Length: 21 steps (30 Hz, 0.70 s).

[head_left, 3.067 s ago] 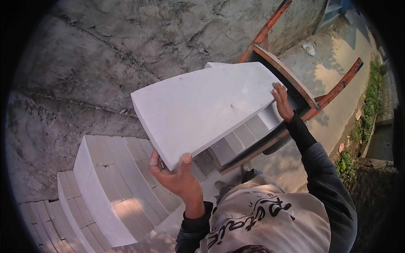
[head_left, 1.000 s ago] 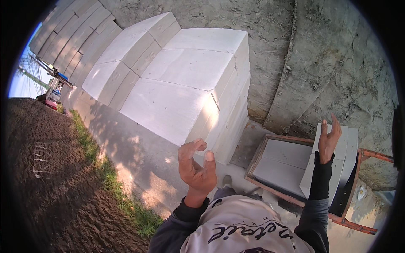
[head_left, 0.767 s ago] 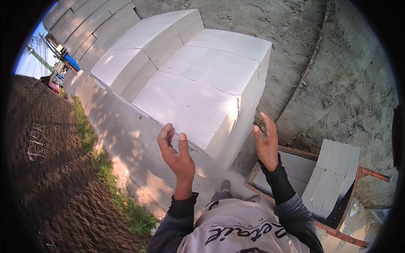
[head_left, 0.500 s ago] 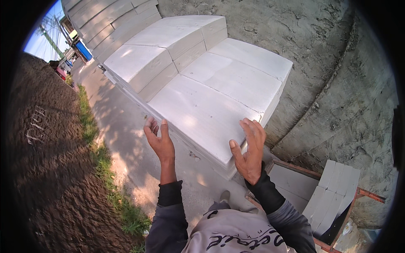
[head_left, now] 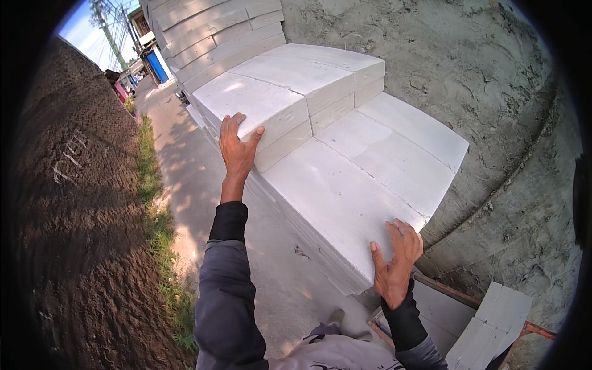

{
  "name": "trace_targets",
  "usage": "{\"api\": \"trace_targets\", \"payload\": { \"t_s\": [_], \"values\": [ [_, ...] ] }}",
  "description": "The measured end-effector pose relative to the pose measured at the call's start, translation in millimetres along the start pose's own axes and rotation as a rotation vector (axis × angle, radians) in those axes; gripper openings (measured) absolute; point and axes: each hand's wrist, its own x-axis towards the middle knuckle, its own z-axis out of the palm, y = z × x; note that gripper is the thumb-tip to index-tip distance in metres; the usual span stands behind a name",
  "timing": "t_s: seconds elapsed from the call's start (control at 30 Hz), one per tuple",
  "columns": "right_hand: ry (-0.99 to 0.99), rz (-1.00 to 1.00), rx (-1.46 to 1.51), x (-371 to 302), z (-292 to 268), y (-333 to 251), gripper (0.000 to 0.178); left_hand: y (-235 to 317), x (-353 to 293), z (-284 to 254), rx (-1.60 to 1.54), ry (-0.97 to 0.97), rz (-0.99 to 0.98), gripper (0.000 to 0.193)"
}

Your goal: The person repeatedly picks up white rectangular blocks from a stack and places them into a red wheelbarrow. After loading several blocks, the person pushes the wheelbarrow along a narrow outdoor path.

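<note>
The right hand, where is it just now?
In the head view, the right hand lies lower right, gripping the near corner of the top white block, just above the rusty cart.
</note>
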Motion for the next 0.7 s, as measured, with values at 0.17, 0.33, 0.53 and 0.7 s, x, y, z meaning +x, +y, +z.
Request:
{"api": "trace_targets", "payload": {
  "t_s": [0.17,0.33,0.53,0.7],
  "values": [
    [0.002,-0.002,-0.004,-2.5,0.7,6.7,0.049,22.6,-2.3,-17.1,-0.011,-0.121,0.049,0.090],
    [0.028,-0.029,0.030,-6.1,7.5,9.3,0.046,21.4,-0.2,-40.6,0.044,-0.259,0.039,0.098],
    [0.057,-0.045,0.029,-4.0,10.3,3.3,0.043,21.1,7.6,-53.6,0.069,-0.310,0.045,0.101],
    [0.024,-0.047,-0.050,-5.4,10.4,1.0,0.043,15.2,2.0,-49.6,0.077,-0.288,0.084,0.097]
  ]
}}
